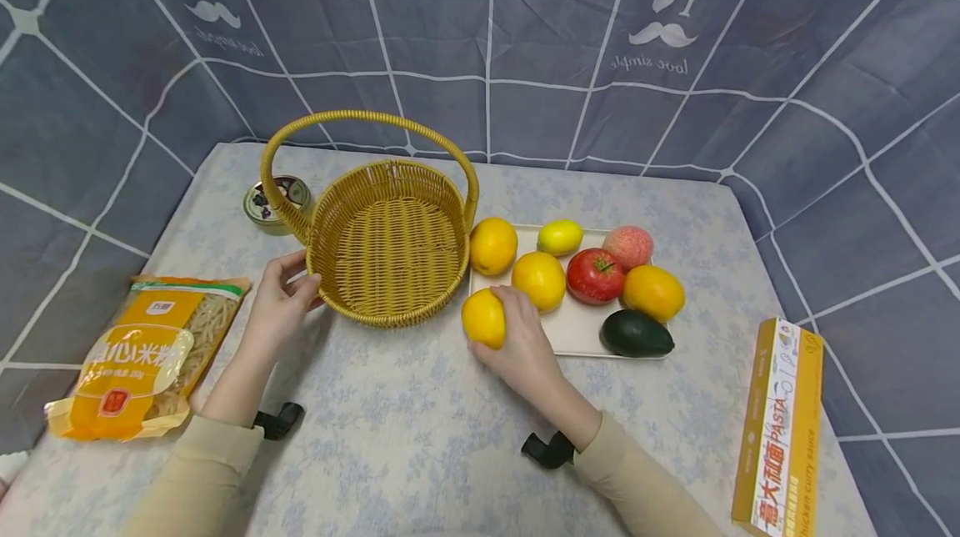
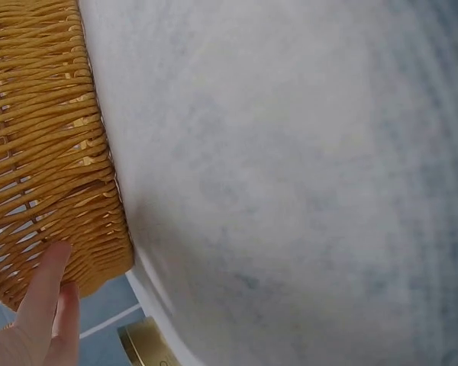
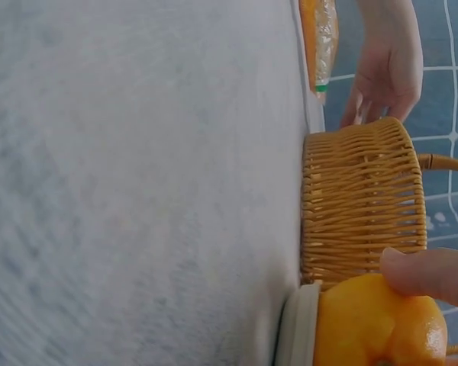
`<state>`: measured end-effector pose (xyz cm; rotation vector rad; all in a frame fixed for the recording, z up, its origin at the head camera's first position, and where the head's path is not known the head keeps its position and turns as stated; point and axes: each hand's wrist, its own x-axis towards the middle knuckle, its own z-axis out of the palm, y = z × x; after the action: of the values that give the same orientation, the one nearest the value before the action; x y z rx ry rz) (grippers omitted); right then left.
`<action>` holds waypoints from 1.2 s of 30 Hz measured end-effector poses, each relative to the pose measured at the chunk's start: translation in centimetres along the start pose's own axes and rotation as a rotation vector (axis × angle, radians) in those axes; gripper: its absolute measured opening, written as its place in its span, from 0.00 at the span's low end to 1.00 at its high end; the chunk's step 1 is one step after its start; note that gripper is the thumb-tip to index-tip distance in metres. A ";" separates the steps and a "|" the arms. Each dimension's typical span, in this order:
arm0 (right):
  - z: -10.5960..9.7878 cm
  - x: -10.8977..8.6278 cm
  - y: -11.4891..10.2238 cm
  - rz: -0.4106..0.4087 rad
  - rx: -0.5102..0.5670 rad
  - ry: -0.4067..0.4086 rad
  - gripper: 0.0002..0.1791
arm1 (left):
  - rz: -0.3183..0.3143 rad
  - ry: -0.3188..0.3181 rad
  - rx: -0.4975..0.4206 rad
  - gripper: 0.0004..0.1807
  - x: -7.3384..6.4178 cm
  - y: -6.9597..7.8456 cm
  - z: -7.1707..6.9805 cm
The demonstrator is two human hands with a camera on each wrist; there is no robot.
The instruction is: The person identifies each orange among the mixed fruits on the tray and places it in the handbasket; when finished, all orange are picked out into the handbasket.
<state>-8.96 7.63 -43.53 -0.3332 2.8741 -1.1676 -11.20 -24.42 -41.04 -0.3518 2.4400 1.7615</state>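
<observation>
Ok, R hand [image 1: 519, 345] clamps a yellow fruit [image 1: 482, 320] at edge of tray [image 1: 573, 338]; L hand [image 1: 277, 303] rests relaxed fingers vs basket [image 1: 390, 321] side.

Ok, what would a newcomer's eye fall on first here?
Probably the golden wicker basket, left of the tray, with the left hand at its side. Next, the colourful fruit on the pale tray, where the right hand grips a yellow fruit at the near left corner.

Golden basket [image 1: 397, 249], yellow fruit [image 1: 482, 318], blue-flowered white tablecloth [image 1: 405, 420]
</observation>
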 end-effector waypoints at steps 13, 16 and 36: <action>-1.3 0.2 -0.8 0.098 0.155 -0.018 0.45 | -0.009 0.019 -0.014 0.31 0.0 0.0 0.3; -2.2 0.5 -1.3 0.132 0.192 -0.037 0.46 | -0.014 0.016 -0.017 0.31 0.1 0.0 0.3; -3.9 6.3 -5.0 0.073 0.377 -0.086 0.45 | -0.018 0.007 -0.042 0.31 0.3 -0.5 0.0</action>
<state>-14.55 5.57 -36.92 -0.2544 2.4974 -1.5948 -11.32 -24.66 -41.57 -0.3831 2.4001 1.8102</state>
